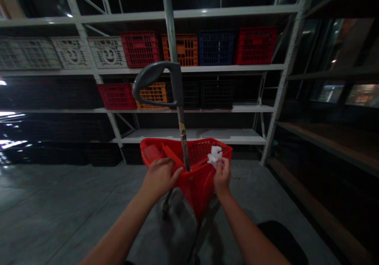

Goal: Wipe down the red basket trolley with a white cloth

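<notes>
A red wheeled shopping basket [195, 186] stands on the floor in front of me, its grey pull handle [161, 81] raised on a metal rod. My left hand [160, 178] rests on the basket's near left rim, fingers curled over it. At the right rim, my right hand [222, 174] pinches a crumpled white cloth or paper wad [214, 154]. What lies inside the basket is mostly hidden.
A white metal shelf rack [204, 68] stands behind, holding red, orange, blue, black and white plastic crates [256, 44]. A wooden shelf [325, 139] runs along the right. The floor [59, 209] is grey concrete. The room is dim.
</notes>
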`<state>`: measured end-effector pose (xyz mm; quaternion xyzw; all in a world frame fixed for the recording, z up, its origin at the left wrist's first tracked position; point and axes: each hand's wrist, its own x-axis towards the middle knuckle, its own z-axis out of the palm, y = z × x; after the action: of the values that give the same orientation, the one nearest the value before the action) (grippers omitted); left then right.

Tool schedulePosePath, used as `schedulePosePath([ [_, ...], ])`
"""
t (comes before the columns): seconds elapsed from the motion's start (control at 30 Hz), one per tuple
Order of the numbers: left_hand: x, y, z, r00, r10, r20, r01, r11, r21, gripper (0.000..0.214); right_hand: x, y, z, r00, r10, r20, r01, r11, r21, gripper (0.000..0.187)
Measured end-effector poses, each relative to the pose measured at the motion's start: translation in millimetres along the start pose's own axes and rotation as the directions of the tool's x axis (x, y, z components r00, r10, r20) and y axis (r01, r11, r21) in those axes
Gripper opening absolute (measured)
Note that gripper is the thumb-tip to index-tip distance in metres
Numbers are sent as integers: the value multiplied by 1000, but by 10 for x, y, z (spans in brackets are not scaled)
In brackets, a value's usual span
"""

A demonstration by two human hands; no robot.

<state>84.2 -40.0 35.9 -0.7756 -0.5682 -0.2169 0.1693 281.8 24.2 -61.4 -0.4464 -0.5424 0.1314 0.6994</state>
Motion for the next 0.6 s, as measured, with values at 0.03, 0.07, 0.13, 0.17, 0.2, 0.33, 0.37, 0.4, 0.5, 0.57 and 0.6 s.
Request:
schedulePosePath([
  [0.03,-32,121,15,998,-55,41,52,995,88,49,-30,-40,68,989,-80,123,81,997,-8,29],
  [0.07,-59,218,35,991,-107,86,92,983,161,52,-75,-76,143,951,-166,259,176,984,-16,29],
  [0.13,-95,323,74,974,-167,155,124,959,254,55,-168,-95,271,812,-297,502,356,934,-24,31],
  [0.17,-102,333,86,969,-169,179,116,955,275,56,-194,-67,303,753,-318,576,414,910,-39,31],
  [0.2,-103,322,92,968,-160,196,100,954,283,57,-197,-11,308,723,-308,618,442,894,-72,33],
  [0.33,-90,217,81,968,-132,215,63,951,302,58,-35,347,171,783,-103,614,368,872,-323,31],
  [0.37,-91,200,79,969,-132,209,62,948,313,58,6,418,142,809,-48,586,330,862,-385,30],
  [0.4,-96,190,79,971,-128,202,58,945,323,58,29,462,130,830,-5,558,296,851,-434,30],
  [0.5,-127,177,86,977,-104,186,37,942,335,57,-45,387,198,856,13,517,255,859,-444,32],
  [0.57,-152,163,88,982,-84,169,25,946,324,56,-179,196,291,838,-82,540,302,893,-333,36],
  [0.6,-163,150,88,985,-75,157,23,950,313,56,-247,85,333,817,-148,557,340,904,-259,40],
])
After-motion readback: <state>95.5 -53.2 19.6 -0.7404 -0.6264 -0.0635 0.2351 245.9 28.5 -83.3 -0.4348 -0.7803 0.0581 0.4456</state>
